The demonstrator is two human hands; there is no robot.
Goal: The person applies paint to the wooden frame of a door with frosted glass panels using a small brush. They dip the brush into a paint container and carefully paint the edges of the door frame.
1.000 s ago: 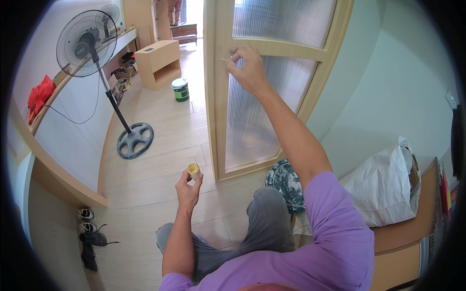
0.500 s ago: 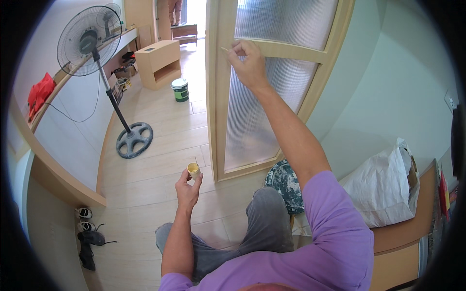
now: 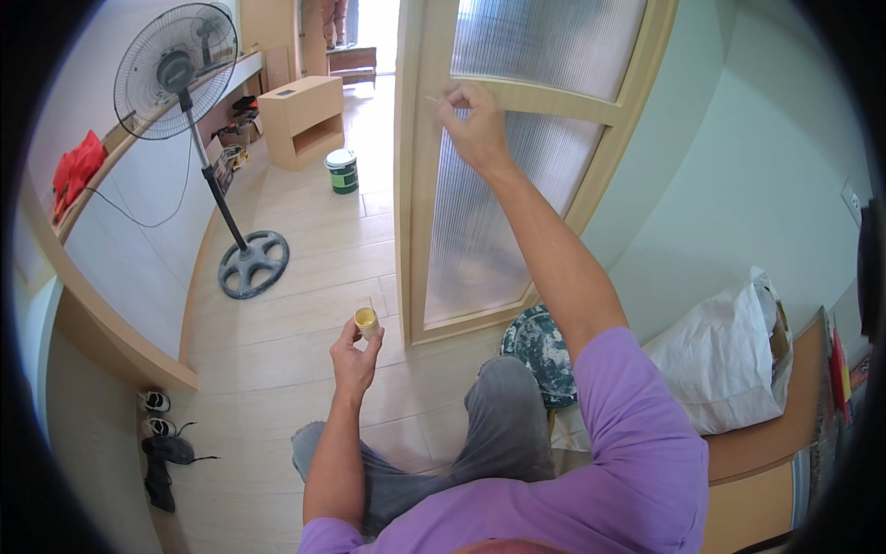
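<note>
My left hand (image 3: 353,358) is closed round a small open jar (image 3: 367,328) with cream-yellow stuff inside, held in front of my knees. A thin, stick-like thing stands up at the jar's rim. Raised high, my right hand (image 3: 475,118) pinches a small, thin, pale thing (image 3: 432,99) by the wooden frame of a door (image 3: 417,198). Its tip points at the upright left of the ribbed glass panels. Whether the tip touches the wood I cannot tell. The fingers hide the rest of it.
A standing fan (image 3: 251,265) is at the left, with a green paint bucket (image 3: 341,172) and a wooden cabinet (image 3: 300,120) beyond. A paint-stained round lid or stool top (image 3: 542,355) sits by my knee. Shoes (image 3: 166,450) lie lower left; a white sack (image 3: 715,365) rests at the right. Someone's legs (image 3: 333,20) show far off.
The view has shifted slightly. My right hand stays at the door frame with the pale thing, its tip a little lower. My left hand still holds the jar.
</note>
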